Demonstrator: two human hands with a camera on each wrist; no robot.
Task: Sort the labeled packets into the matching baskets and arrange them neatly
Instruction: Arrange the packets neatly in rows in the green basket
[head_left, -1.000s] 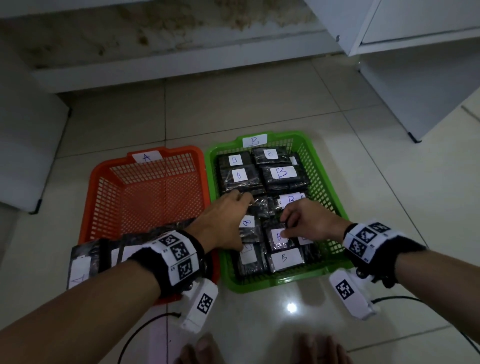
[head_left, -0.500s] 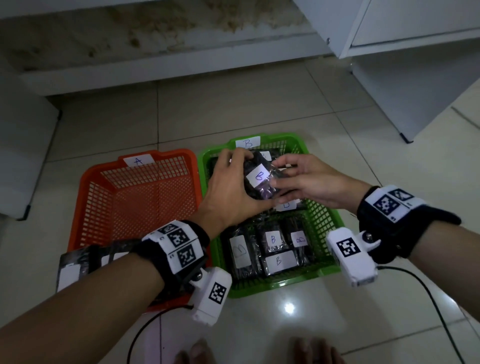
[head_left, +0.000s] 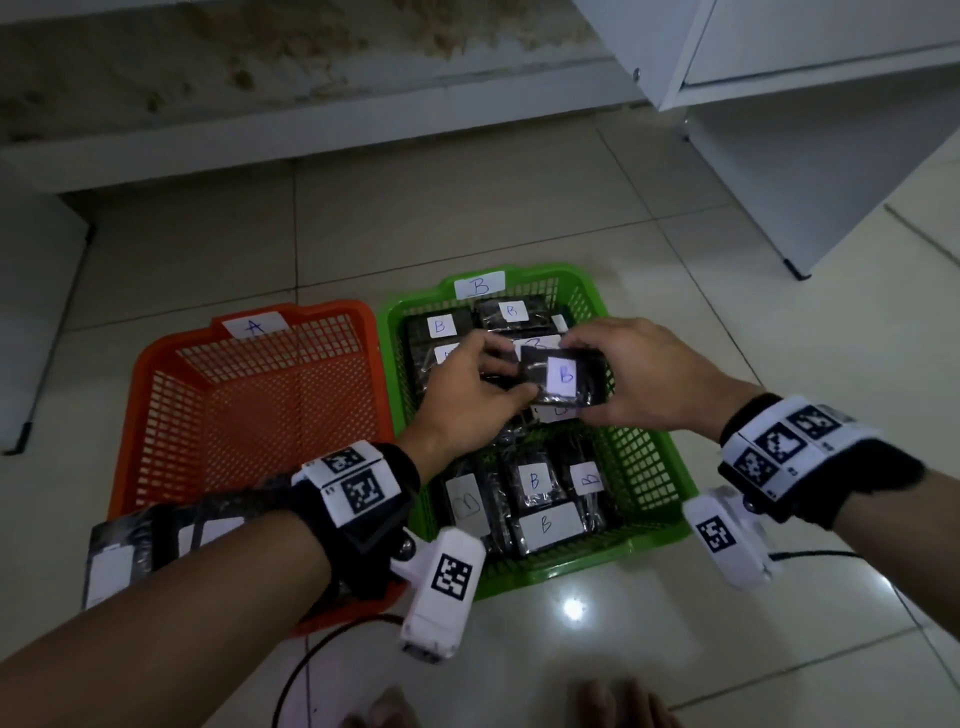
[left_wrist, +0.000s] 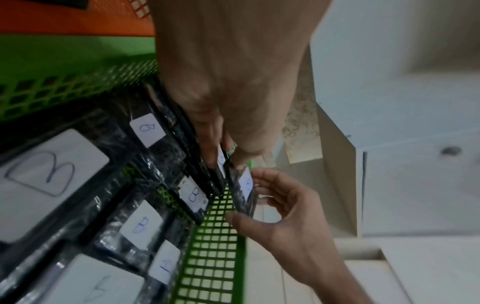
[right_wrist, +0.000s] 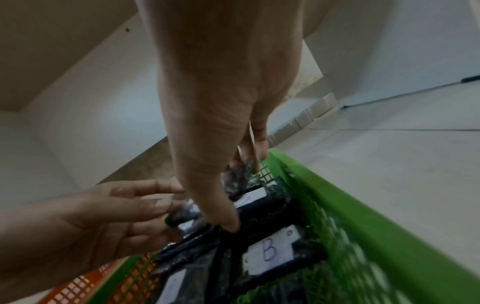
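My left hand (head_left: 467, 400) and right hand (head_left: 634, 379) both pinching one B packet (head_left: 563, 376) above the green basket (head_left: 644, 467) full of B packets, orange basket (head_left: 156, 415) beside it, bare inside, on the floor.

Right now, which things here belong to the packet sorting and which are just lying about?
Job:
held B packet, gripped by left hand and right hand
green basket B
orange basket A

Lying about:
white cabinet
black cable
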